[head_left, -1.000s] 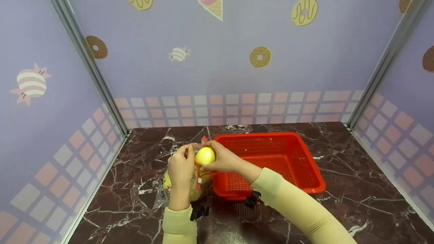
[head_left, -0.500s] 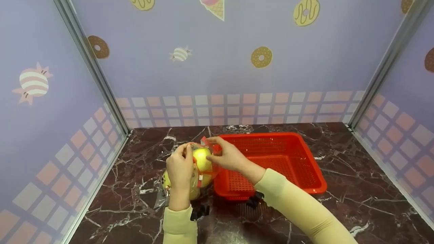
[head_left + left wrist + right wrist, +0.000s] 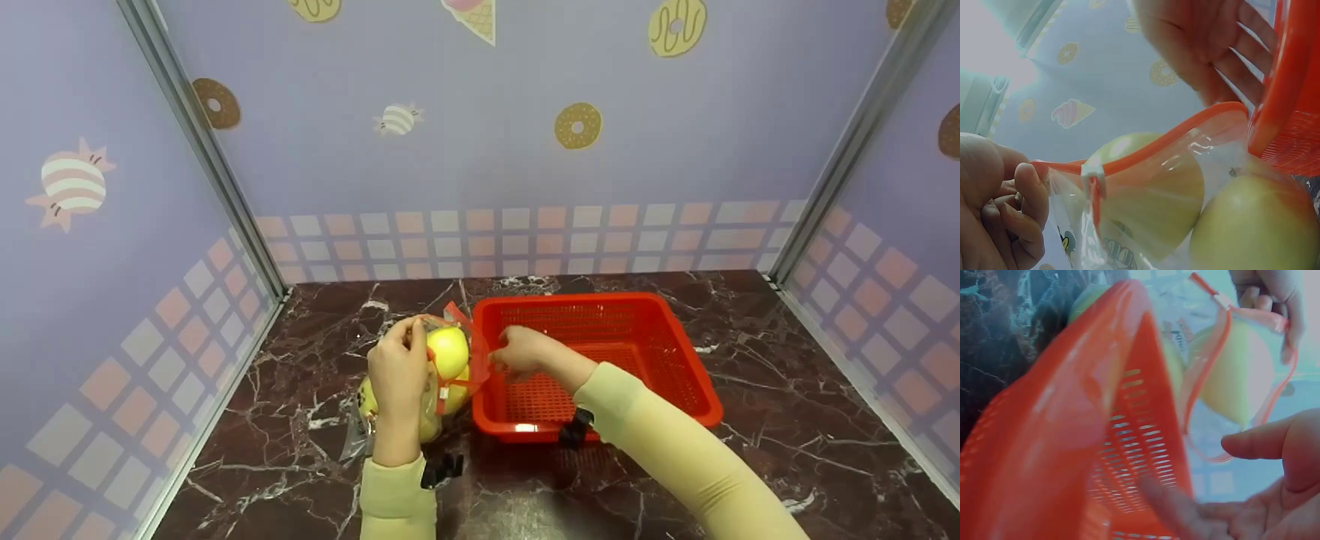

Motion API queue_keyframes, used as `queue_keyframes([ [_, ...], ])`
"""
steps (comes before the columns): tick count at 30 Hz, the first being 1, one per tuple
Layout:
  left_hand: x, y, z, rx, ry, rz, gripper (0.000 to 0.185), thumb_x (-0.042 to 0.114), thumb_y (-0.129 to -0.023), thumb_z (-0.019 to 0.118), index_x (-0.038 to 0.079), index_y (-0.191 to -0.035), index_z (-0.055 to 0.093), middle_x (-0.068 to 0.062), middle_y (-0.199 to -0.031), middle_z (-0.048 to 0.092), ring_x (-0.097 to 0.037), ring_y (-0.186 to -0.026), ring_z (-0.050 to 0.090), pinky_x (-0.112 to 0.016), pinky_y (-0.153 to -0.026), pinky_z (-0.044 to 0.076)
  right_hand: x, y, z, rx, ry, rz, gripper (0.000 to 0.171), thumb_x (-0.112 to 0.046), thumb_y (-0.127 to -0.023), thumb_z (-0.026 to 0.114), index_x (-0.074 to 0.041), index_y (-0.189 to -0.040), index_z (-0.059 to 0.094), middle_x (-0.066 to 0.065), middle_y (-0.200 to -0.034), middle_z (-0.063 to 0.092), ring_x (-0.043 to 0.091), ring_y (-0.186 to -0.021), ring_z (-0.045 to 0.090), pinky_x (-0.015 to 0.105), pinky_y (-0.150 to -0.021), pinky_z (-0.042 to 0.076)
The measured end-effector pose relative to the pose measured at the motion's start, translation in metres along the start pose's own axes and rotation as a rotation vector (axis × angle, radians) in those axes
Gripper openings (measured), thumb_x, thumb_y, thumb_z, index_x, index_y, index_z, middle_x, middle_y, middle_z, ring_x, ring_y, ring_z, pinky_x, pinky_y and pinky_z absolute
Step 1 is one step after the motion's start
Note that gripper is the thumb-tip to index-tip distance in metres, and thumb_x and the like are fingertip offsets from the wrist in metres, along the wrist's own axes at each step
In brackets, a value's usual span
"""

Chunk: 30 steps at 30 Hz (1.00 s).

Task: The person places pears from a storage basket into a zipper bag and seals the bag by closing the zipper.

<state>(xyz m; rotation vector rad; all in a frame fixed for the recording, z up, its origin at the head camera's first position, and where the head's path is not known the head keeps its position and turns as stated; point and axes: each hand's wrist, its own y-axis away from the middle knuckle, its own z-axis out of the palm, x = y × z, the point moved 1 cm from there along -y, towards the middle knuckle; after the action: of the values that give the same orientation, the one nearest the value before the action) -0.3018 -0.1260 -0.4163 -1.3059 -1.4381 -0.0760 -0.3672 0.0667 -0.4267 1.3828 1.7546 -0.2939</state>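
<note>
My left hand pinches the edge of a clear plastic zip bag between thumb and finger. Along its mouth the bag has an orange-red strip with a white slider. A smooth yellow round fruit sits in the open mouth, and another yellow-green fruit lies lower in the bag. My right hand, holding nothing, is over the left side of the red basket; its thumb and fingers are spread apart in the right wrist view.
The red basket with slotted walls stands right beside the bag on a dark marbled tabletop. Purple walls with sweets and checks enclose the back and sides. Black wrist mounts sit at both cuffs.
My right hand has let go of the yellow fruit, leaving it in the bag's mouth, and has moved right to above the basket. My left hand keeps its grip on the bag's edge.
</note>
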Motion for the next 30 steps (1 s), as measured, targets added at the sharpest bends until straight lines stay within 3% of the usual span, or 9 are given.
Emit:
queue_keyframes([
  [3,0.000,0.000,0.000,0.001,-0.002,0.001,0.018,0.015,-0.098,0.065,0.003,-0.101,0.079,-0.008,-0.062,0.070,-0.031,-0.063,0.069,-0.048,-0.064,0.055,0.006,-0.006,0.004,-0.108,-0.159,0.028,0.026,-0.013,-0.103,0.058,0.007,-0.114,0.069,0.011,-0.082,0.070,0.014,-0.066,0.068,0.030,-0.071,0.061],
  [6,0.001,0.001,0.000,-0.005,0.000,-0.002,0.018,0.015,-0.098,0.066,0.003,-0.102,0.079,-0.008,-0.061,0.070,-0.031,-0.063,0.069,-0.048,-0.064,0.055,0.011,-0.011,0.008,-0.144,-0.234,0.024,0.023,-0.014,-0.104,0.058,0.001,-0.096,0.072,0.004,-0.069,0.066,0.010,-0.062,0.064,0.026,-0.066,0.057],
  [13,0.002,0.000,-0.001,-0.012,0.001,-0.009,0.019,0.016,-0.099,0.066,0.003,-0.103,0.079,-0.009,-0.061,0.070,-0.032,-0.061,0.069,-0.049,-0.065,0.056,0.015,-0.015,0.013,-0.120,-0.226,0.005,0.024,-0.019,-0.105,0.059,-0.003,-0.094,0.072,0.002,-0.069,0.069,0.011,-0.062,0.067,0.022,-0.059,0.054],
  [22,0.000,-0.001,-0.003,-0.008,-0.014,-0.018,0.020,0.017,-0.099,0.066,0.003,-0.104,0.079,-0.011,-0.068,0.071,-0.032,-0.063,0.069,-0.049,-0.064,0.054,0.006,-0.013,0.016,-0.082,-0.229,-0.075,0.028,-0.018,-0.105,0.056,-0.012,-0.078,0.063,-0.002,-0.063,0.054,0.009,-0.059,0.058,0.022,-0.055,0.045],
  [30,-0.004,-0.006,-0.014,0.044,-0.019,-0.041,0.019,0.017,-0.100,0.065,0.003,-0.101,0.079,-0.010,-0.066,0.070,-0.028,-0.058,0.063,-0.043,-0.058,0.050,-0.010,-0.009,0.016,-0.075,-0.267,-0.147,0.025,-0.016,-0.104,0.056,-0.002,-0.088,0.070,-0.001,-0.065,0.060,0.009,-0.058,0.056,0.020,-0.052,0.040],
])
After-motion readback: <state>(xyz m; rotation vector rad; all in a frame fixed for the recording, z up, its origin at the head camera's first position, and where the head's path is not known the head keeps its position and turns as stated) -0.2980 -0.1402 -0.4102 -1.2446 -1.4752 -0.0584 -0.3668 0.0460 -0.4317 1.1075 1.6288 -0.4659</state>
